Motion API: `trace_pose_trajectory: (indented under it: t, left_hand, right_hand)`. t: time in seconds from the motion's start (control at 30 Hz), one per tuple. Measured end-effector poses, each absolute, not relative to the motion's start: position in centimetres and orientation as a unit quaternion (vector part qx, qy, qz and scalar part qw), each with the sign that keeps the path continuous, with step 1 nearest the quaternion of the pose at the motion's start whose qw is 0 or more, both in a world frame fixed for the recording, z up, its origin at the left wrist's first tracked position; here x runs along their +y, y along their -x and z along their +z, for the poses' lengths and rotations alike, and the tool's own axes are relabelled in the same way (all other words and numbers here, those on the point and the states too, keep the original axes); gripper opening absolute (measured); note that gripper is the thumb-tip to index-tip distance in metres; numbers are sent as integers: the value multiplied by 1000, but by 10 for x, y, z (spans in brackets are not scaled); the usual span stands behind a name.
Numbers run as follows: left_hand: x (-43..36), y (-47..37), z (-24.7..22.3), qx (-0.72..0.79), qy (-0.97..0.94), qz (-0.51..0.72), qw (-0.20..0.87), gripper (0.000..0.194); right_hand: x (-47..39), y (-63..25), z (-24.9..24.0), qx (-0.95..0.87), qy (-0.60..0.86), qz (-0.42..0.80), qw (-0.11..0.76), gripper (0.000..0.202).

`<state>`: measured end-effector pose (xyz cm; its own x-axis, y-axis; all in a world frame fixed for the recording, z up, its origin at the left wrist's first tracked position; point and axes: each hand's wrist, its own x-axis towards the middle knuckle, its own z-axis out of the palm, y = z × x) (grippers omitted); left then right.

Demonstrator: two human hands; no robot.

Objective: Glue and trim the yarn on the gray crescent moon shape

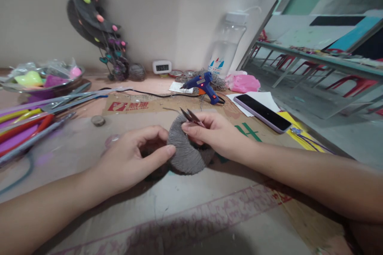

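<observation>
A grey yarn-wrapped crescent [187, 153] is held up over the cardboard between both hands. My left hand [137, 155] pinches its left edge between thumb and fingers. My right hand [218, 131] is closed around small scissors [191, 117], whose slightly parted blades point up and left beside the crescent's top. The scissors' handles are hidden in that hand. A loose yarn end [171, 109] sticks out to the left above the crescent. Whether the right fingers also grip the crescent, I cannot tell.
Behind stand a blue glue gun [205, 85], a water bottle [227, 44] and a small digital timer [162, 67]. A phone [262, 112] lies at right. Pliers and other tools [32, 127] lie at left below a metal bowl [56, 85]. A decorated crescent [89, 12] hangs at the wall.
</observation>
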<state>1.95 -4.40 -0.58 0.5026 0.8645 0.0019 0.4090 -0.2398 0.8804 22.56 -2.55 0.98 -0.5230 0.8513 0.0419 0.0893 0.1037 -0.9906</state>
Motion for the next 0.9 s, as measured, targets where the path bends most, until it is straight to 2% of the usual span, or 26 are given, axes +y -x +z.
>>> trace_pose_trajectory:
  t: [0.23, 0.37, 0.47, 0.57, 0.7, 0.9]
  left_hand:
    - [-42, -22, -2, 435, -751, 249, 429, 29]
    - [-43, -23, -1, 464, -730, 271, 422, 28]
    - [-43, -24, -1, 477, -712, 287, 428, 28]
    - [-42, -25, -1, 468, -697, 306, 449, 29]
    - [-42, -24, -1, 471, -697, 304, 447, 30]
    - [-43, -23, -2, 475, -708, 298, 429, 30]
  right_hand:
    - [-28, -229, 12, -738, 385, 437, 341, 31]
    - [-30, -241, 13, -836, 337, 240, 360, 30]
    - [-31, -247, 12, -900, 289, 60, 320, 24]
    - [-30, -248, 11, -920, 261, -56, 287, 22]
    - [-28, -247, 10, -913, 270, -117, 282, 23]
    - [-27, -247, 11, -909, 285, -136, 271, 23]
